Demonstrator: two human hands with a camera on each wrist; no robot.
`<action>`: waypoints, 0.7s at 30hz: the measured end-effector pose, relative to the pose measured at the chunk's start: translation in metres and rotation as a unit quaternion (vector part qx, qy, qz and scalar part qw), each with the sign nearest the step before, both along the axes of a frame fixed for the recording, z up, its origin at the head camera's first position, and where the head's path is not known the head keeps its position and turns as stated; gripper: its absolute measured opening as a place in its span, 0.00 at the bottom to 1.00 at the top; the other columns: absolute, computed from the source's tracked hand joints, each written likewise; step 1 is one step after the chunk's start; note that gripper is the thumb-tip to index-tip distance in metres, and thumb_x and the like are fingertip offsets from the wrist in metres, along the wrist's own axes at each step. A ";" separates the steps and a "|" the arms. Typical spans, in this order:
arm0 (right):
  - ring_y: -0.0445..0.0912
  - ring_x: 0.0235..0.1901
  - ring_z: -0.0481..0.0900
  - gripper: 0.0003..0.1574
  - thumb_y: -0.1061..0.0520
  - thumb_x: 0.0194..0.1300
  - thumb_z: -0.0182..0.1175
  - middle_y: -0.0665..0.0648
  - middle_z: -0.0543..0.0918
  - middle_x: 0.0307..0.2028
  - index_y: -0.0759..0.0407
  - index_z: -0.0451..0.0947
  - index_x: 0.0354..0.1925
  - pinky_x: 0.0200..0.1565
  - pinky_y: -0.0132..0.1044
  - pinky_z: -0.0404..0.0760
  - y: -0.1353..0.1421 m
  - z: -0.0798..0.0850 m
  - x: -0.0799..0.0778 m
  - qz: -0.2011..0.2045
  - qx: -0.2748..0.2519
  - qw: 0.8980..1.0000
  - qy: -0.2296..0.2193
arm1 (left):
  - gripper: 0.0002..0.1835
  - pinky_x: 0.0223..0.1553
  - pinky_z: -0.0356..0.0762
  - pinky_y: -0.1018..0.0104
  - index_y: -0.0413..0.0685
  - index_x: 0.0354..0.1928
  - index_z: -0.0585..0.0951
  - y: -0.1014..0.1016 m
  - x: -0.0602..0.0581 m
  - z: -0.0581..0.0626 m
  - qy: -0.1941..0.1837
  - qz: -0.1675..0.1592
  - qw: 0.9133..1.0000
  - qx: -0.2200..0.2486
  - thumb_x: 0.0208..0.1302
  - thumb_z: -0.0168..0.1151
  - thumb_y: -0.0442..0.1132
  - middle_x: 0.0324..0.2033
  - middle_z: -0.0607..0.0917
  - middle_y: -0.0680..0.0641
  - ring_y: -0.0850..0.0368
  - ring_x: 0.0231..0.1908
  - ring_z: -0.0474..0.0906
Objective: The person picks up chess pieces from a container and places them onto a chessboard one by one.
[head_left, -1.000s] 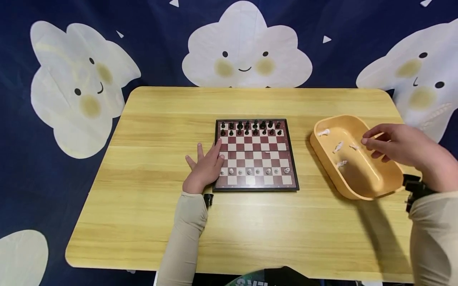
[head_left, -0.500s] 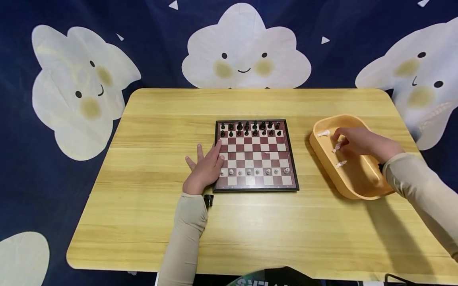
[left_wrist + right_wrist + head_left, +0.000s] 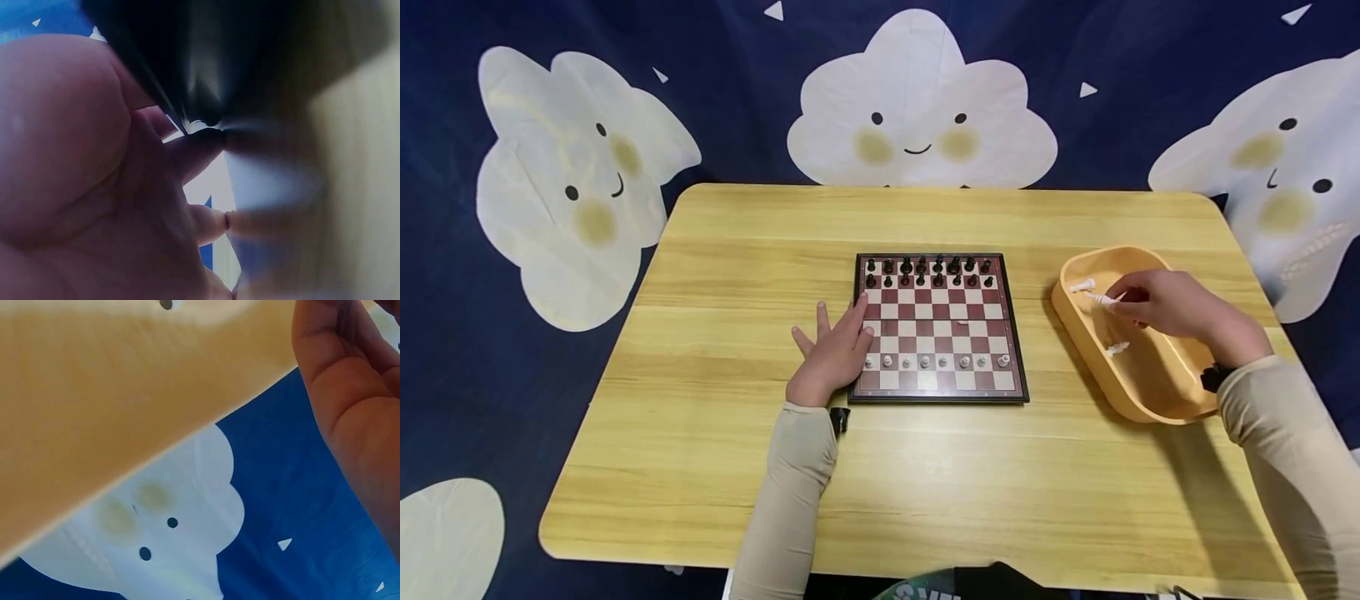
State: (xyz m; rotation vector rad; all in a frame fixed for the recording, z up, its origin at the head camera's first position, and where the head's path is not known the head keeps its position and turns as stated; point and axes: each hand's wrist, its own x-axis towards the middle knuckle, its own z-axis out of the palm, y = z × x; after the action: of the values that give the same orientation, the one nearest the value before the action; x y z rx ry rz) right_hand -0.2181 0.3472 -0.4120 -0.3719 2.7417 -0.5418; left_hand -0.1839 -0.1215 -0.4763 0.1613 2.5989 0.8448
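My right hand [image 3: 1183, 308] reaches into the orange tray [image 3: 1093, 367] and pinches a white chess piece [image 3: 1101, 299] between thumb and fingers. Two more white pieces lie on the tray floor: one chess piece [image 3: 1082, 285] near the far left corner, another white chess piece [image 3: 1117, 347] nearer the front. The hand may hide others. My left hand [image 3: 831, 354], fingers spread, rests on the left edge of the chessboard [image 3: 940, 386]. In the left wrist view the palm [image 3: 75, 156] lies against the board's dark side. The right wrist view does not show the held piece.
Black pieces [image 3: 922, 273] stand in two rows on the far side of the board; a row of white pieces [image 3: 925, 361] stands on the near side. Board and tray sit on a wooden table [image 3: 722, 333] before a blue cloud-patterned cloth [image 3: 737, 92].
My right hand has gone down into the tray from above its right side and taken a white chess piece, shifting it slightly. The left hand stays on the board's edge.
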 end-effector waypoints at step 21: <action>0.44 0.25 0.71 0.24 0.55 0.83 0.40 0.55 0.75 0.26 0.68 0.79 0.43 0.29 0.36 0.70 0.008 0.006 0.024 -0.079 -0.112 0.990 -0.028 | 0.33 0.65 0.07 0.27 0.63 0.84 0.43 0.000 0.000 0.001 0.002 0.000 1.000 0.002 0.85 0.36 0.51 0.82 0.50 0.51 0.38 0.78 0.16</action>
State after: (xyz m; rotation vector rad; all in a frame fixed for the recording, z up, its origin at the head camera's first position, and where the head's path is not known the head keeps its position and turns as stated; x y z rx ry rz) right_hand -0.1943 0.3547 -0.4065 -0.1875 2.6780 -0.8911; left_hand -0.1835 -0.1219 -0.4753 0.1658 2.6008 0.8512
